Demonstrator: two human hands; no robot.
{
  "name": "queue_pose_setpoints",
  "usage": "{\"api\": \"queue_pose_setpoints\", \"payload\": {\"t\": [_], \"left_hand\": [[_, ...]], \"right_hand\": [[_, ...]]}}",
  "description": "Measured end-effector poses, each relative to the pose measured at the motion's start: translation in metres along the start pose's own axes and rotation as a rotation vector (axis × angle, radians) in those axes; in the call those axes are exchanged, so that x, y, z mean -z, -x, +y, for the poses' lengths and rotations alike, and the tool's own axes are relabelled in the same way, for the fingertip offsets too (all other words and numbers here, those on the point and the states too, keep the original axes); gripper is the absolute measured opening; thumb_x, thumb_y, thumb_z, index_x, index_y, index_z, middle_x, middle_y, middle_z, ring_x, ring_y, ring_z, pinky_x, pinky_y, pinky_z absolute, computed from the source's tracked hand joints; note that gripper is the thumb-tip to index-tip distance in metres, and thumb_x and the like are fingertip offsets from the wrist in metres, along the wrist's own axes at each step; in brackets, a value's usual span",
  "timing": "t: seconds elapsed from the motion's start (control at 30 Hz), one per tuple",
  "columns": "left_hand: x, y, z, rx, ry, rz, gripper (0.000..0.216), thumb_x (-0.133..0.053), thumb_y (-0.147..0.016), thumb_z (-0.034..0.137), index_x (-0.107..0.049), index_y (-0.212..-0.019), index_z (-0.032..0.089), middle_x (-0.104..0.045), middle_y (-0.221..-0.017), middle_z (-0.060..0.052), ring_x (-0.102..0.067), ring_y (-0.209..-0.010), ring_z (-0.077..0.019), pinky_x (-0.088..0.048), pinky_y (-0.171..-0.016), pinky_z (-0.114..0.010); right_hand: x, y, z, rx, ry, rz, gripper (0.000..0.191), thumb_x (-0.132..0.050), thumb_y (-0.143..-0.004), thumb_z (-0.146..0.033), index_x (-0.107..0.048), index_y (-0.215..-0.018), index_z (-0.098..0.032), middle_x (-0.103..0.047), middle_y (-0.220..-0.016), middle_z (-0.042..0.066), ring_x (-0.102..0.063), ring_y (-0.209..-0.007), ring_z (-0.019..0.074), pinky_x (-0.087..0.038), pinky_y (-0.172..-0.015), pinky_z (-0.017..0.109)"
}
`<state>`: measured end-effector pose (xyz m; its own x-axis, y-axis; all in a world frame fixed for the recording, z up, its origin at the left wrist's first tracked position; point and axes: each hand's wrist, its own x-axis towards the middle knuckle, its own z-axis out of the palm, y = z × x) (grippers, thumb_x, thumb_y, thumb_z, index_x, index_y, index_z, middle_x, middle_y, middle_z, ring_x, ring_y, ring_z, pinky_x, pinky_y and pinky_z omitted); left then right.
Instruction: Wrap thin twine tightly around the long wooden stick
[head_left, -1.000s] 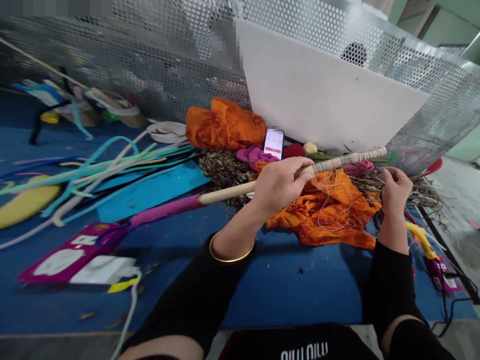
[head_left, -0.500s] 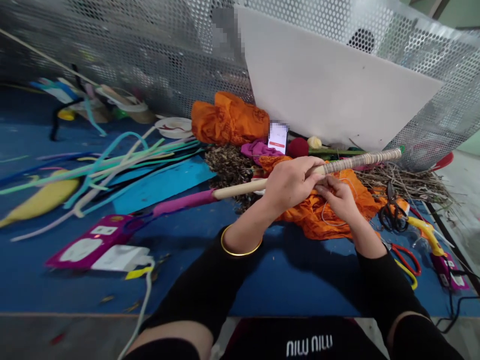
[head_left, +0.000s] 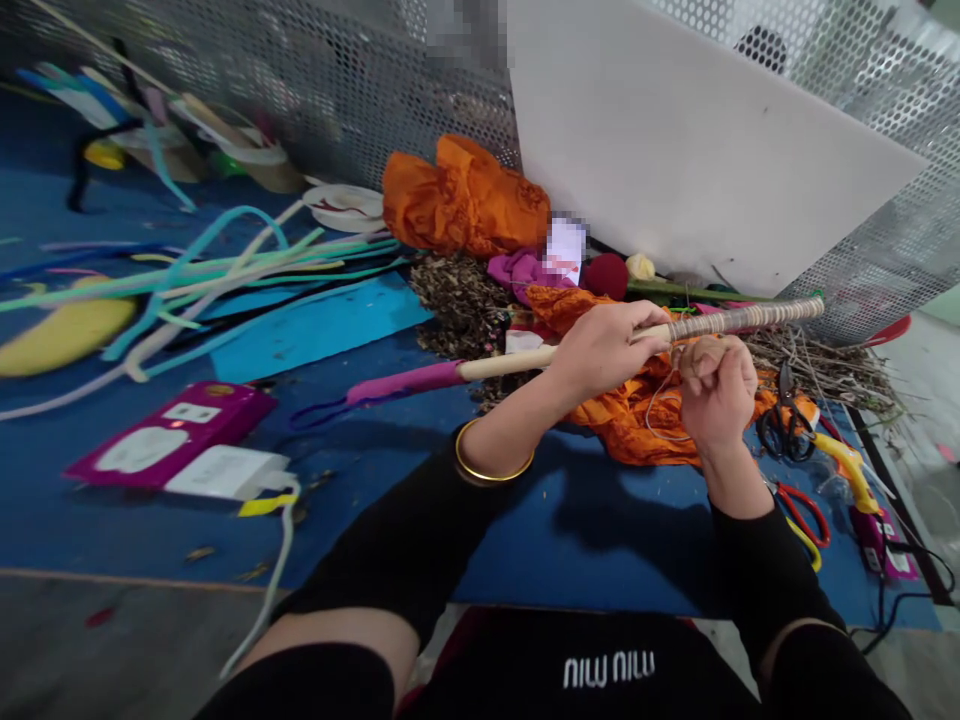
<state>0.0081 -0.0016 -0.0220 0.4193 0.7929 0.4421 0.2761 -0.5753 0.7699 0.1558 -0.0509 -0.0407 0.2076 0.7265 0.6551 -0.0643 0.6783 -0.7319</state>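
Note:
A long wooden stick [head_left: 510, 362] slants across the middle, its right part closely wound with grey and cream cord and its left end sleeved in magenta. Around the bare wood just left of the winding, my left hand [head_left: 604, 348] is closed. Below the wound part, my right hand [head_left: 716, 390] has its fingers curled in a pinch. From these fingers a thin pale string [head_left: 664, 432] loops down over crumpled orange cloth [head_left: 626, 425]. The exact pinch point is hidden. A dark blue loop [head_left: 319, 410] trails from the magenta end.
Scissors [head_left: 786, 425], red-and-yellow handles [head_left: 806, 515] and a yellow glue gun [head_left: 851, 470] lie right. Dry twigs [head_left: 832, 360] are behind them. Left are pipe cleaners [head_left: 247, 265], blue sheet [head_left: 315, 330] and a magenta power strip [head_left: 176, 435]. A white board [head_left: 697, 140] leans behind.
My right hand has moved slightly away from the stick, turning and curling its fingers. My left hand keeps its hold. The whole view has shifted a little.

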Motion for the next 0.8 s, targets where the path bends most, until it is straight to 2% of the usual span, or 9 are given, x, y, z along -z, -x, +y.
{"api": "queue_pose_setpoints", "payload": {"t": [0.07,0.13,0.3,0.43,0.5,0.63,0.8], "left_hand": [[0.0,0.0,-0.001,0.018,0.05,-0.005,0.019,-0.066,-0.088,0.022,-0.075,-0.104,0.017,-0.082,-0.096,-0.004,-0.073,-0.085,-0.0176,-0.054,-0.075,-0.027],[0.002,-0.001,-0.001,0.026,0.043,-0.03,0.021,-0.066,-0.087,0.02,-0.075,-0.106,0.018,-0.081,-0.1,-0.004,-0.073,-0.087,-0.0175,-0.054,-0.076,-0.027],[0.012,-0.003,-0.001,-0.051,-0.107,-0.182,0.026,-0.06,-0.086,0.013,-0.076,-0.106,0.017,-0.078,-0.094,-0.002,-0.069,-0.084,-0.0171,-0.047,-0.073,-0.027],[0.009,-0.002,-0.001,-0.115,-0.336,-0.145,0.025,-0.054,-0.097,0.021,-0.073,-0.113,0.016,-0.078,-0.109,-0.007,-0.071,-0.098,-0.0212,-0.048,-0.08,-0.03],[0.005,-0.001,0.002,-0.122,-0.506,-0.126,0.028,-0.048,-0.102,0.024,-0.071,-0.117,0.016,-0.077,-0.113,-0.01,-0.071,-0.099,-0.0228,-0.048,-0.078,-0.031],[-0.004,0.002,0.01,-0.097,-0.755,-0.139,0.031,-0.04,-0.106,0.021,-0.069,-0.117,0.015,-0.075,-0.103,-0.011,-0.07,-0.086,-0.0232,-0.041,-0.064,-0.031],[-0.013,0.003,0.012,-0.098,-0.736,-0.16,0.028,-0.044,-0.106,0.024,-0.068,-0.118,0.016,-0.074,-0.103,-0.01,-0.07,-0.088,-0.0235,-0.04,-0.062,-0.032]], "right_hand": [[0.001,-0.002,-0.001,-0.069,-0.048,0.059,0.045,-0.062,-0.098,-0.05,-0.051,-0.064,-0.024,-0.027,-0.053,-0.008,-0.024,-0.043,0.0087,-0.029,-0.047,0.027],[0.002,-0.002,-0.002,-0.11,-0.05,0.086,0.043,-0.068,-0.094,-0.05,-0.056,-0.063,-0.022,-0.032,-0.053,-0.007,-0.025,-0.045,0.0081,-0.024,-0.047,0.027],[0.004,-0.001,-0.001,-0.144,-0.007,0.105,0.045,-0.077,-0.087,-0.054,-0.063,-0.06,-0.021,-0.045,-0.055,-0.005,-0.037,-0.051,0.0084,-0.029,-0.052,0.027],[-0.003,0.003,-0.004,-0.175,-0.022,0.123,0.043,-0.078,-0.087,-0.054,-0.066,-0.062,-0.021,-0.052,-0.058,-0.004,-0.039,-0.053,0.0077,-0.031,-0.053,0.026],[-0.008,0.006,-0.007,-0.181,-0.001,0.138,0.043,-0.078,-0.086,-0.054,-0.065,-0.061,-0.021,-0.053,-0.059,-0.004,-0.041,-0.054,0.0078,-0.033,-0.053,0.025],[-0.014,0.01,-0.012,-0.227,0.033,0.222,0.044,-0.077,-0.085,-0.053,-0.061,-0.059,-0.021,-0.053,-0.058,-0.004,-0.042,-0.055,0.0077,-0.035,-0.052,0.024],[-0.014,0.01,-0.018,-0.279,-0.033,0.287,0.041,-0.078,-0.083,-0.048,-0.057,-0.062,-0.021,-0.043,-0.055,-0.007,-0.032,-0.05,0.0055,-0.031,-0.05,0.023]]}}
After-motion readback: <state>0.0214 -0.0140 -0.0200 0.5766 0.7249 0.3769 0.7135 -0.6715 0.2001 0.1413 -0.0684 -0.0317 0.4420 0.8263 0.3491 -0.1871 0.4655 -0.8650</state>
